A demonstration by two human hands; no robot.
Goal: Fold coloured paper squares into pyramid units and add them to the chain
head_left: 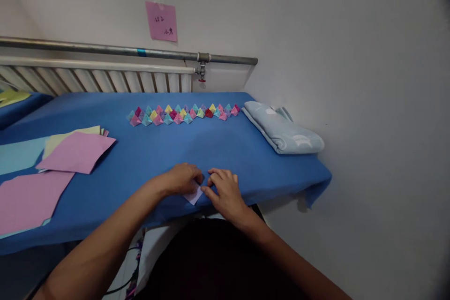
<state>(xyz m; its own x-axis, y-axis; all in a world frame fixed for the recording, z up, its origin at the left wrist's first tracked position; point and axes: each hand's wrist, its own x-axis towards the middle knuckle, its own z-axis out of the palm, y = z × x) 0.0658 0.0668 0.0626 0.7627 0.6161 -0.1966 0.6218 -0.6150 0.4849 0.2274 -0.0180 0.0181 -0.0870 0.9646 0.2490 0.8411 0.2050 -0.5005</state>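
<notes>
A small piece of pale lilac paper (193, 195) lies near the front edge of the blue-covered table (168, 150). It looks folded, though part of it is hidden under my fingers. My left hand (183, 178) covers its upper left part, fingers curled and pressed on the paper. From the other side, my right hand (227, 194) meets the paper's right corner with the thumb, its fingers bent together. Farther back stand rows of small folded paper shapes (183, 115) in pink, blue, yellow, red and purple.
Pink paper sheets (75, 152) lie at left beside a light blue sheet (21, 154). A folded light blue blanket (284, 129) sits at the right by the wall. A radiator (105, 79) and a pipe (105, 49) run behind the table. A pink note (161, 21) hangs above.
</notes>
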